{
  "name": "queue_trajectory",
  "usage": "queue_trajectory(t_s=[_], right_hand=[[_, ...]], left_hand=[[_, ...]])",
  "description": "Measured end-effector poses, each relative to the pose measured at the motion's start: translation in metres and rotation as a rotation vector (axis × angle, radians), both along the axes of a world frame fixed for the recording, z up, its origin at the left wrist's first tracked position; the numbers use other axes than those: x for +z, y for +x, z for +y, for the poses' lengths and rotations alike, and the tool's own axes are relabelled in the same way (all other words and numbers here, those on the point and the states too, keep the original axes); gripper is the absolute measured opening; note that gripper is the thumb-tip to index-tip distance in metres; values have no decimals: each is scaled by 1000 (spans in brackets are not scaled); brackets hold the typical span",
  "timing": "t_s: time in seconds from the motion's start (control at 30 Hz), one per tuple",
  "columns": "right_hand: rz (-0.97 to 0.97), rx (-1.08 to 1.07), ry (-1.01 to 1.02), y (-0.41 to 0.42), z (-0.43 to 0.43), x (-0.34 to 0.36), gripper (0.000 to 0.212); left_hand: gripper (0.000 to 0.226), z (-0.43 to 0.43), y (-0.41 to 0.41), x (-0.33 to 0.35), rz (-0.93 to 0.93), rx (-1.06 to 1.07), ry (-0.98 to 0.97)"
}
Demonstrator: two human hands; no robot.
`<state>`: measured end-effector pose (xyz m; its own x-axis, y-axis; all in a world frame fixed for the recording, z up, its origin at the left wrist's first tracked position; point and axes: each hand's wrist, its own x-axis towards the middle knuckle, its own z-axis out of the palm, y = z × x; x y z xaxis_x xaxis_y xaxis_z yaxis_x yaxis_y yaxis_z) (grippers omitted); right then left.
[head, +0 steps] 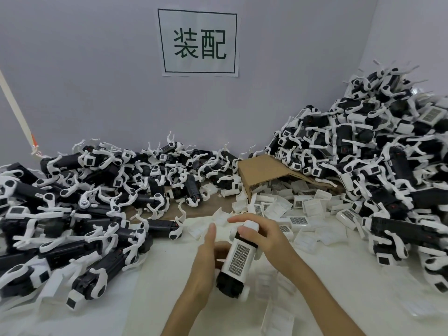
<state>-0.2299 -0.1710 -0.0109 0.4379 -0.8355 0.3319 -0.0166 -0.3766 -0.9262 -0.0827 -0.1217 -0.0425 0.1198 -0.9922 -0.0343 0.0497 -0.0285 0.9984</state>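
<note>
Above the white surface (169, 270), both hands hold the black-and-white device (236, 260). The left hand (207, 260) fingers cup its near black end and the right hand (263, 236) fingers wrap its far white end. Its long axis points away, leaning right. Device piles (84, 202) flank it, with white covers (303, 209) and a cardboard box (264, 168) beyond.

Left hand (207, 255), right hand (265, 235): both bare. Forearms (322, 294) bare down to the lower frame edge. Slender fingers; nails short and plain.
</note>
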Motion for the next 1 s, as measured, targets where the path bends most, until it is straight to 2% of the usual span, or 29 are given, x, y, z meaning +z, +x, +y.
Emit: queue_trajectory(t_s=[0.07, 0.2, 0.33, 0.4, 0.43, 0.47, 0.53, 0.57, 0.6, 0.67, 0.77, 0.9, 1.0], right_hand=[[-16, 6, -2, -4, -1, 2, 34], [27, 159, 111, -13, -6, 2, 25], [232, 418, 181, -21, -12, 18, 25], [274, 422, 125, -28, -21, 42, 23], [171, 382, 107, -33, -28, 60, 22], [-38, 324, 102, -40, -37, 81, 23], [-597, 195, 102, -60, -60, 130, 30], [-803, 133, 98, -70, -71, 155, 36], [-897, 63, 94, -79, -81, 176, 43], [-832, -54, 100, -89, -95, 201, 52], [-566, -167, 104, -87, -102, 187, 45], [-339, -315, 130, -69, -89, 116, 29], [-44, -429, 100, -47, -73, 46, 27]], left_hand=[[80, -3, 7, 3, 65, 161, -75], [65, -7, 29, 0, 178, 441, -205], [57, -11, 39, -8, 272, 527, -175], [55, -12, 38, -9, 318, 516, -128], [54, -13, 37, -9, 329, 505, -108], [54, -14, 37, -9, 334, 494, -95], [54, -14, 35, -7, 333, 471, -83], [54, -15, 35, -7, 328, 461, -79], [55, -15, 34, -7, 325, 455, -72], [55, -16, 34, -5, 324, 443, -58], [56, -18, 34, -2, 322, 425, -30], [52, -16, 27, 0, 267, 445, -35], [40, -14, 23, -3, 88, 518, -88]])
